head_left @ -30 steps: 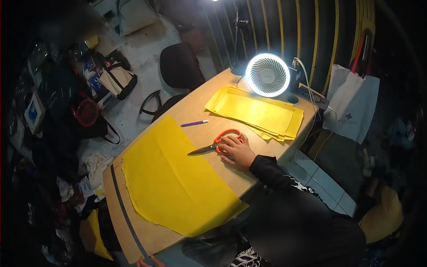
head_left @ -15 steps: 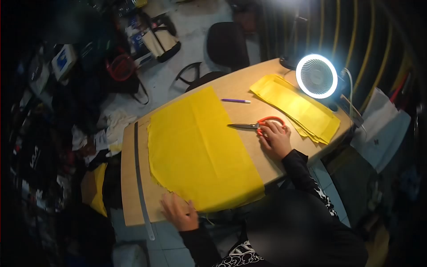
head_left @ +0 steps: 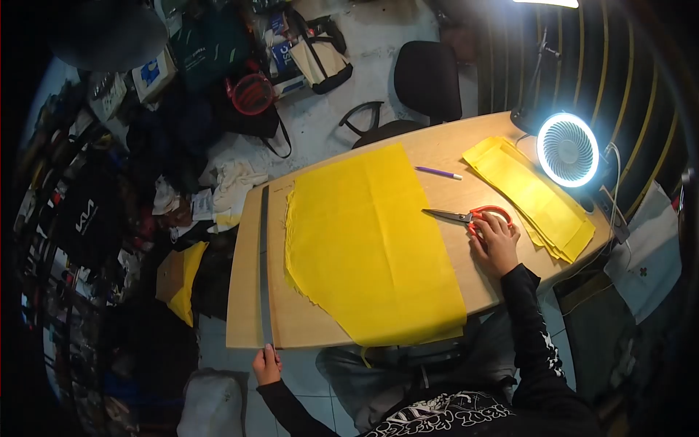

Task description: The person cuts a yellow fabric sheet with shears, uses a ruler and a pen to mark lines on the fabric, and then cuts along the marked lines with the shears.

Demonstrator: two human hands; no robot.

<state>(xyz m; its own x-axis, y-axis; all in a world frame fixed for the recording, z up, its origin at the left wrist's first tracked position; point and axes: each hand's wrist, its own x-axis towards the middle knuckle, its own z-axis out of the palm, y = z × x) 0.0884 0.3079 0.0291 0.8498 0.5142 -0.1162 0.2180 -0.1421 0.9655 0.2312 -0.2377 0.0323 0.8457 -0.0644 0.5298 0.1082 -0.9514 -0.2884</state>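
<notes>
A large yellow cloth [head_left: 371, 247] lies spread on the table, its left edge frayed and its lower edge at the table's front. Left of it lies a long metal ruler [head_left: 265, 262], its near end pinched in my left hand [head_left: 267, 365] just past the front edge. On the right, my right hand [head_left: 497, 247] has its fingers curled over the orange handles of the scissors [head_left: 455, 215]. The scissor blades lie on the wood, pointing left towards the cloth. Above them is a purple pen [head_left: 437, 172].
Folded yellow cloth pieces [head_left: 531, 197] are stacked at the table's [head_left: 244, 313] right end, beside a lit ring-shaped fan [head_left: 568, 150]. A black chair [head_left: 428, 81] stands beyond the far edge. Bags and white cloths [head_left: 237, 189] crowd the floor at left.
My left hand has moved from the cloth's lower left corner to the ruler's near end and taken hold of it. My right hand stays at the scissors. The whole view has shifted.
</notes>
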